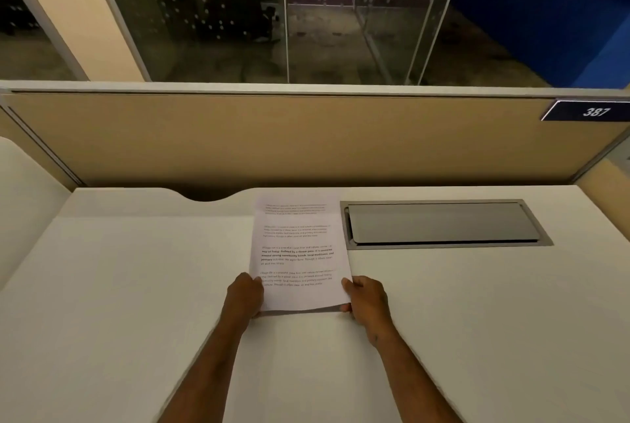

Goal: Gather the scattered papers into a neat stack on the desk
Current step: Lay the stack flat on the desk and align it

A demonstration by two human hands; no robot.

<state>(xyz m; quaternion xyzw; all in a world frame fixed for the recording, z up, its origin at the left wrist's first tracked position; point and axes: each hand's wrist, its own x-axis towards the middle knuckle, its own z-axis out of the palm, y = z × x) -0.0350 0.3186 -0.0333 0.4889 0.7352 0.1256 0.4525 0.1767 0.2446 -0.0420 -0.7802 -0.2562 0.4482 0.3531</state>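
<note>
Both hands grip the papers (300, 252) at their near corners: left hand (244, 295) at 7 o'clock, right hand (366, 300) at 5. Fingers are pinched on the sheets' edges above the desk (119, 303).

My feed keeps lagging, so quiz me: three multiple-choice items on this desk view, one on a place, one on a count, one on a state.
1. Where is the grey cable hatch relative to the paper stack?
A. to its right
B. to its left
C. under it

2. How many hands hold the stack?
A. none
B. one
C. two

3. How does the stack's near edge sit?
A. flat on the desk
B. lifted slightly, with a shadow beneath
C. folded over

Answers:
1 A, the hatch is set into the desk right of the sheets.
2 C, the left hand and right hand each grip a lower corner.
3 B, a dark gap shows below the edge.
</note>
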